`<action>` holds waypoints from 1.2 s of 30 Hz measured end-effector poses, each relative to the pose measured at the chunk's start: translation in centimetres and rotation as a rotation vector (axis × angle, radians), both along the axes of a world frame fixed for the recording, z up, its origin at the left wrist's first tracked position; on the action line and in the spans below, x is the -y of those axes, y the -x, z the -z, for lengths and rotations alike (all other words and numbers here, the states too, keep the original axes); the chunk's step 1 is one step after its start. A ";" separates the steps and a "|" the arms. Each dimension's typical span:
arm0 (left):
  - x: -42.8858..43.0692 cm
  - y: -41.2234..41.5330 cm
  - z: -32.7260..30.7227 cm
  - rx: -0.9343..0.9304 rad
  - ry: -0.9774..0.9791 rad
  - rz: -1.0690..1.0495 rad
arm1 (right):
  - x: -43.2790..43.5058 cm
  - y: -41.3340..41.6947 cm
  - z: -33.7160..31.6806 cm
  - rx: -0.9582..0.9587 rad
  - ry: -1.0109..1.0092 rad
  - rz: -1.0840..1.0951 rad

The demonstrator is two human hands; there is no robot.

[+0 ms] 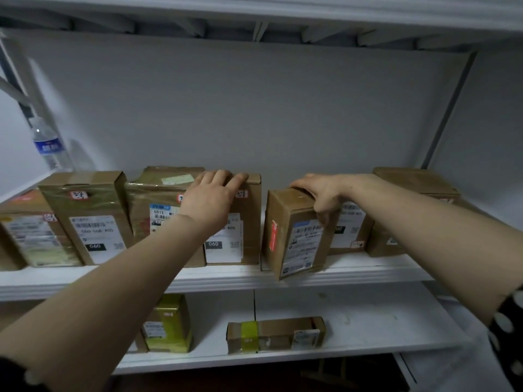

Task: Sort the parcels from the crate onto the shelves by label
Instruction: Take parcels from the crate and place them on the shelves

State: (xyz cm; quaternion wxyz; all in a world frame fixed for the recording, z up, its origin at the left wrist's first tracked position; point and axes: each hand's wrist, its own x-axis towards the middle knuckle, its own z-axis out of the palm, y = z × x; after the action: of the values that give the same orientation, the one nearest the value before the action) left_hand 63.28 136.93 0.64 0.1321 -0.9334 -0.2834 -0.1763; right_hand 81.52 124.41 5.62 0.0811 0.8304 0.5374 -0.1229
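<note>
Head view: right grip (pixel 319 193) is curled tight over the top of a parcel (pixel 300 239) standing under it at the shelf (pixel 368 271) front edge, left grip (pixel 210 202) lies loose and uncurled on top of the upright boxes (pixel 226 241) beneath it, just left of that parcel, small gap between.

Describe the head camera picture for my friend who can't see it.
A person's right hand grips a small brown parcel at the front edge of a white shelf, while the left hand rests on a taller parcel in the row beside it. Two more parcels sit below.
</note>
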 end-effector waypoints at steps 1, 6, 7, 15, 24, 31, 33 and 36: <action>0.0 0.0 0.0 0.001 0.000 0.000 | -0.2 0.0 0.0 0.006 0.001 0.005; 0.5 0.2 0.2 0.004 0.005 -0.007 | -1.1 0.3 0.3 0.077 -0.015 0.025; 0.5 0.2 0.2 0.001 0.005 -0.005 | -1.4 0.4 0.5 0.097 -0.023 0.026; 0.8 0.2 0.0 -0.003 0.021 -0.005 | -2.8 -0.1 1.5 0.171 -0.065 0.068; 0.7 0.3 0.3 0.006 0.023 0.006 | -3.2 -0.6 2.9 0.122 -0.107 0.066; 1.1 0.0 -0.3 -0.013 0.058 -0.007 | -2.6 -0.4 2.9 0.094 -0.142 0.051; 1.3 0.0 -0.3 -0.008 0.042 -0.015 | -2.3 -0.3 2.9 0.101 -0.155 0.043; 1.6 0.0 -0.1 0.008 0.046 -0.026 | -1.7 -0.2 3.0 0.104 -0.189 0.037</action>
State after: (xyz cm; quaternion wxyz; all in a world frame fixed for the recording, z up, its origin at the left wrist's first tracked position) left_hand 63.32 135.37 0.75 0.1120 -0.9317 -0.3000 -0.1717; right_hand 81.68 126.14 2.62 0.0277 0.8493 0.5263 -0.0299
